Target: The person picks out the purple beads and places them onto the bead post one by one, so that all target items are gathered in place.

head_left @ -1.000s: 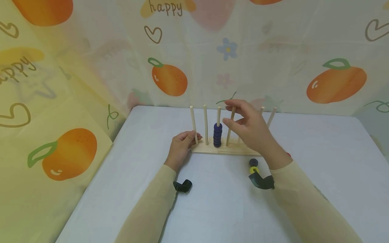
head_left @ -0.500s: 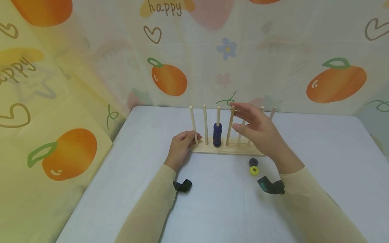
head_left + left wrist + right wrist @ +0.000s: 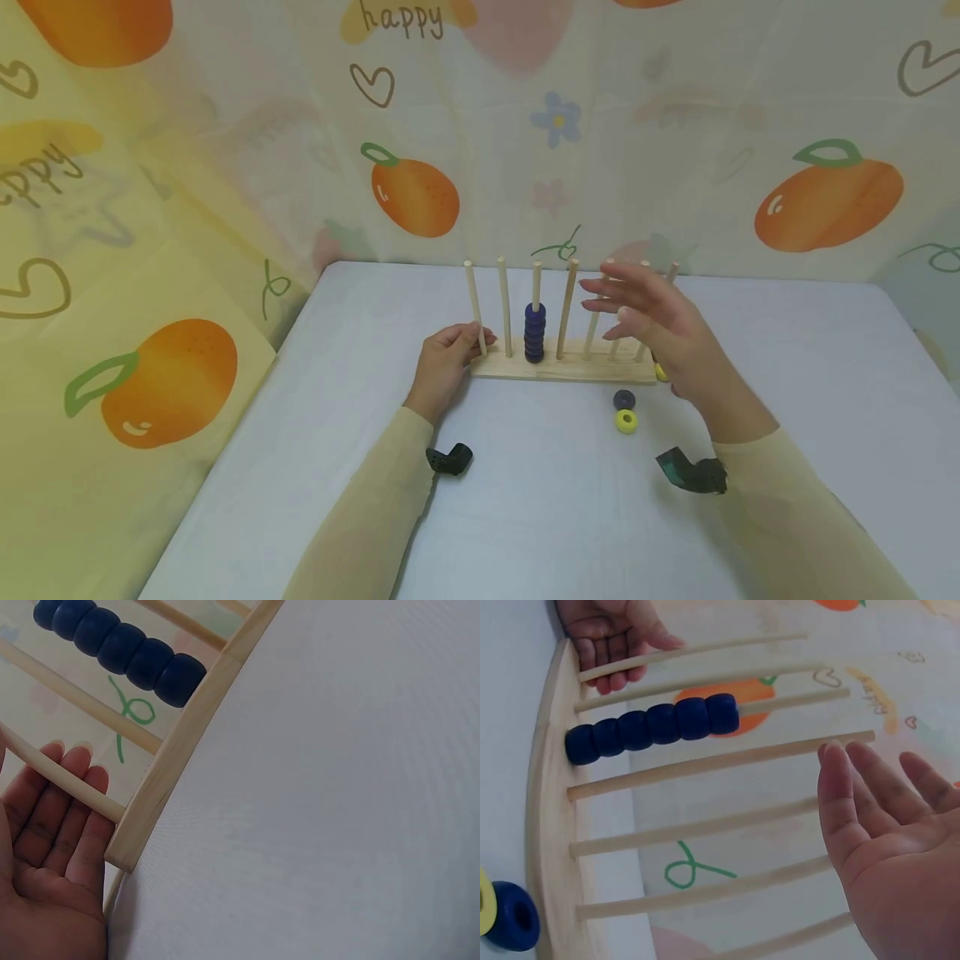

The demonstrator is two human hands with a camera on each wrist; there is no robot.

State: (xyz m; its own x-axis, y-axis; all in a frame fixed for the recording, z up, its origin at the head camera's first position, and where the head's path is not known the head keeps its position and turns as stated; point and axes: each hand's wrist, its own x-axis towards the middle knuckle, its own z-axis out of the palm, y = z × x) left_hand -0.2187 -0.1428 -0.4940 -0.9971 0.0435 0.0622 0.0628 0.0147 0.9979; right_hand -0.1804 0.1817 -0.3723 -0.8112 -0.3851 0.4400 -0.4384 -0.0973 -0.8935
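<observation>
A wooden peg stand (image 3: 517,368) has a row of upright pegs on a flat base. Several dark blue beads (image 3: 534,333) are stacked on its third peg from the left, with bare wood above them. My left hand (image 3: 442,367) holds the leftmost peg (image 3: 64,778) low down, thumb in front and fingers behind. Nothing is in my right hand (image 3: 660,325), which is raised before the right-hand pegs with its fingers spread and loosely bent. In the right wrist view its fingertips overlap the upper end of the fourth peg (image 3: 720,763).
In front of the base lie a loose dark blue bead (image 3: 624,400) and a yellow bead (image 3: 626,422), side by side. Another yellow bead (image 3: 662,373) shows partly behind my right hand. A patterned cloth (image 3: 480,125) hangs behind the white table (image 3: 540,517).
My right hand has drawn away from the fourth peg's top to the right and slightly downward, its fingers opening. My left hand and the stacked beads stay in place.
</observation>
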